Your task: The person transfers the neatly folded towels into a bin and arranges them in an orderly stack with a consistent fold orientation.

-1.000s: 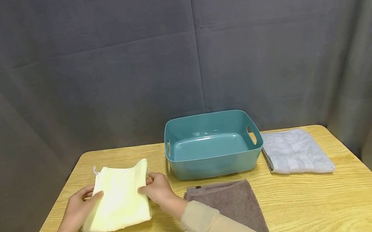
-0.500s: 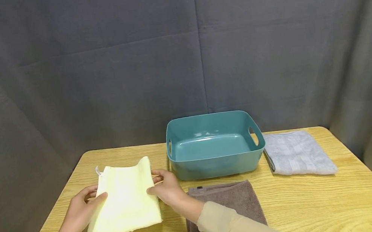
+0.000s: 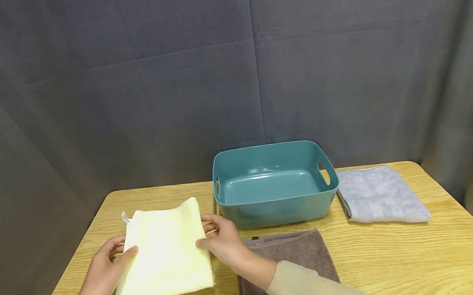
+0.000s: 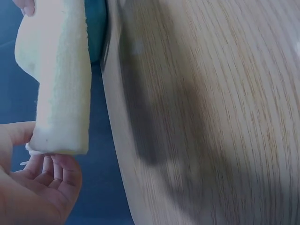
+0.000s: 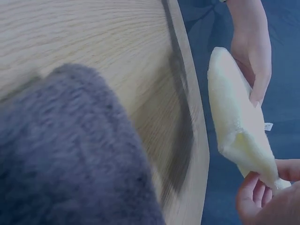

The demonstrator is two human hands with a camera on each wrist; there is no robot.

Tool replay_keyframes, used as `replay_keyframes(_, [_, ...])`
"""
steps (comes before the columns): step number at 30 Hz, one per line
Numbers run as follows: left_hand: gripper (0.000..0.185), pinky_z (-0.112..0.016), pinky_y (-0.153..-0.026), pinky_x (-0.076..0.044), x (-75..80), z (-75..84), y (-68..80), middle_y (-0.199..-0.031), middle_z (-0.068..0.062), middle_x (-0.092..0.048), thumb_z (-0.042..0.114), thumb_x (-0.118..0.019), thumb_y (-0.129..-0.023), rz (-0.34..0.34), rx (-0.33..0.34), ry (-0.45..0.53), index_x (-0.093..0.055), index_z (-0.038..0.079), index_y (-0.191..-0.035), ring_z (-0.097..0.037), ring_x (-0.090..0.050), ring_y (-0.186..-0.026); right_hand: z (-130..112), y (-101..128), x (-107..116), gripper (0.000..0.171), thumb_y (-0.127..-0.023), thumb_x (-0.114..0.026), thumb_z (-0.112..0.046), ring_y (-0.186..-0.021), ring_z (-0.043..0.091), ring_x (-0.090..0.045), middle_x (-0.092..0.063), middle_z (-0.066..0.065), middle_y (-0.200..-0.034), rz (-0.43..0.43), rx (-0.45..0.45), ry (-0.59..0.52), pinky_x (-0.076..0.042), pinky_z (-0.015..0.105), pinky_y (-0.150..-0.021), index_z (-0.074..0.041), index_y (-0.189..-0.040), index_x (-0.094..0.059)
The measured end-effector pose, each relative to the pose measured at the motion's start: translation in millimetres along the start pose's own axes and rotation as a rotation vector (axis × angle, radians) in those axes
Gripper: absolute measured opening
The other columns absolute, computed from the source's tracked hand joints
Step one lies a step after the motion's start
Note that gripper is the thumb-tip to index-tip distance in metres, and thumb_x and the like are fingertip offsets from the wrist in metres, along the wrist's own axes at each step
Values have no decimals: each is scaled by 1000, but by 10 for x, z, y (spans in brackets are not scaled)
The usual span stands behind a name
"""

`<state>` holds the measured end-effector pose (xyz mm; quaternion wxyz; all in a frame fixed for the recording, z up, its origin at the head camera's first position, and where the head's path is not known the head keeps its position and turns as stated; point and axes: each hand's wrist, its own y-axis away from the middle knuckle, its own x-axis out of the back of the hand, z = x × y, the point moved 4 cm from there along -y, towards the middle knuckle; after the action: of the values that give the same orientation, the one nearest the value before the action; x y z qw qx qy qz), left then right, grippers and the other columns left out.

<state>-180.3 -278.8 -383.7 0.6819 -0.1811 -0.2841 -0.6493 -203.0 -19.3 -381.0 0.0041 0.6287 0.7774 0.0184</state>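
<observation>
A folded pale yellow towel [image 3: 167,255] hangs between both hands above the left part of the table, a white tag [image 3: 125,217] at its far left corner. My left hand [image 3: 107,267] grips its left edge, thumb on top and fingers beneath. On the opposite edge, my right hand [image 3: 225,242] pinches the towel the same way, its thumb on the upper face. The right wrist view shows the towel [image 5: 239,112] edge-on with its folded layers slightly parted. In the left wrist view the towel [image 4: 65,93] casts a shadow on the wood.
A teal basket [image 3: 278,210] with handle holes stands at the back middle of the wooden table [image 3: 387,261]. To its right lies a folded light grey towel [image 3: 382,197]. A folded brown towel [image 3: 300,256] lies in front of the basket, partly under the right forearm.
Both hands have shifted slightly right and nearer with the yellow towel, the right hand more so. The towel's near edge now sits a little lower in the head view.
</observation>
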Motion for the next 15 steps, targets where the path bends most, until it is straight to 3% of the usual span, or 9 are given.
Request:
replay_keyframes(8, [76, -56, -102, -39, -20, 61, 70, -142, -26, -45, 52, -59, -96, -9, 39, 76, -36, 1, -148, -38, -44, -126, -31, 114, 143, 58, -85, -70, 6, -82, 17, -46, -56, 11, -110, -37, 16, -13, -43, 29, -61, 3, -140, -50])
replay_keyframes(15, [79, -49, -99, -42, -47, 109, 127, -146, -22, -42, 53, -61, -94, -13, 80, 134, -34, 5, -151, -35, -43, -127, -56, 175, 256, 55, -87, -72, 1, -89, 18, -50, -58, 11, -113, -42, 46, 26, -49, 33, -69, 0, -138, -53])
